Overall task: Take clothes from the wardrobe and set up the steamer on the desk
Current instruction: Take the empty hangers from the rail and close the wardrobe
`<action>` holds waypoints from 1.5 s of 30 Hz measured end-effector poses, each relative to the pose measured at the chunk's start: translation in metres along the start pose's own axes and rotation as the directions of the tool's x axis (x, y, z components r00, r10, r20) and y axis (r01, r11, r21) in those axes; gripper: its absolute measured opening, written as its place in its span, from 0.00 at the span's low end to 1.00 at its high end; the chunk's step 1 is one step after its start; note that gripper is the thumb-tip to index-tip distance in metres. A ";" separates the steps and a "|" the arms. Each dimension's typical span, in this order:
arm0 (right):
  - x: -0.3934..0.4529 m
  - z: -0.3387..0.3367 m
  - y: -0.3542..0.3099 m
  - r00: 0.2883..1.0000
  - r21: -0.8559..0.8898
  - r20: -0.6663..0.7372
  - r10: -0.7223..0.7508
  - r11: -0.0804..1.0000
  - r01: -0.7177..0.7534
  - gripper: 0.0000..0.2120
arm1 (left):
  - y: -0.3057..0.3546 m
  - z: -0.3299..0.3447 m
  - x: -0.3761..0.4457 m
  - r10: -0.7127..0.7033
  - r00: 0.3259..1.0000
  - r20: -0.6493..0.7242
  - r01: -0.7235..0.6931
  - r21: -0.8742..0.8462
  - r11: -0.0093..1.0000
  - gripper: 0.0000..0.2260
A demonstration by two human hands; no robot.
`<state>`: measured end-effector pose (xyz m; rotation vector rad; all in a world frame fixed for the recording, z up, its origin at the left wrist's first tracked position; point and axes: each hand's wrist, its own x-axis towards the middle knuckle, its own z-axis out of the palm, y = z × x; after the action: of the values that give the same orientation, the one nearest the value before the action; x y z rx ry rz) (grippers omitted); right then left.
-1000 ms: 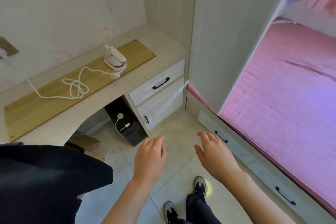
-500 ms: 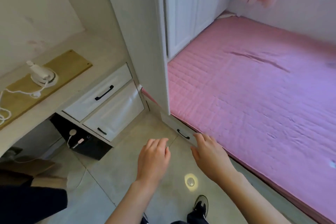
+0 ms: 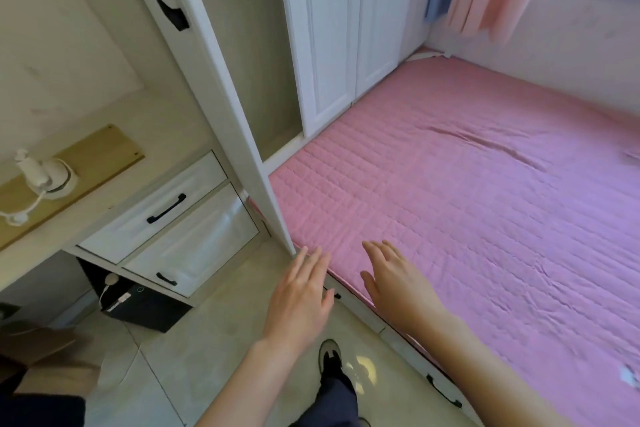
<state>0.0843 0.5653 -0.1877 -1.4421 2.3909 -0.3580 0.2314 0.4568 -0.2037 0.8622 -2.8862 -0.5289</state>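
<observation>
Head view: left hand (image 3: 300,298) and right hand (image 3: 398,282) hover with fingers spread apart, holding nothing, over the pink bed's (image 3: 485,204) near edge. The steamer (image 3: 45,174) stands at the worktop's (image 3: 104,198) left end beside the wardrobe (image 3: 339,31).

Pink quilted mattress (image 3: 467,218) – white wardrobe (image 3: 332,28).

Two hands, the left hand (image 3: 299,302) and right hand (image 3: 398,284), both with fingers extended. One steamer (image 3: 43,173), far left of the fingertips. Two desk drawers (image 3: 156,208), left of the fingers. Two wardrobe doors (image 3: 346,28), beyond them. One shoe (image 3: 329,355), below the wrists.
</observation>
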 end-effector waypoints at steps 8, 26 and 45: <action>0.102 -0.037 0.039 0.997 -0.084 -0.026 -0.075 0.994 0.073 0.24 | -0.005 -0.013 0.112 -0.064 0.997 -0.044 0.063 -0.034 0.997 0.27; 0.338 -0.116 0.060 0.955 -0.125 -0.057 -0.291 0.951 0.282 0.21 | -0.055 -0.065 0.315 -0.340 0.914 -0.221 0.340 -0.043 0.940 0.22; 0.567 -0.232 -0.027 0.720 -0.131 -0.045 -0.693 0.719 0.683 0.19 | -0.128 -0.206 0.449 -0.610 0.534 -0.585 0.675 -0.139 0.725 0.21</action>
<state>-0.2339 0.0605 -0.0477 -2.3972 1.8453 -0.4769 -0.0425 0.0498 -0.0633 1.7635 -1.9486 -0.0798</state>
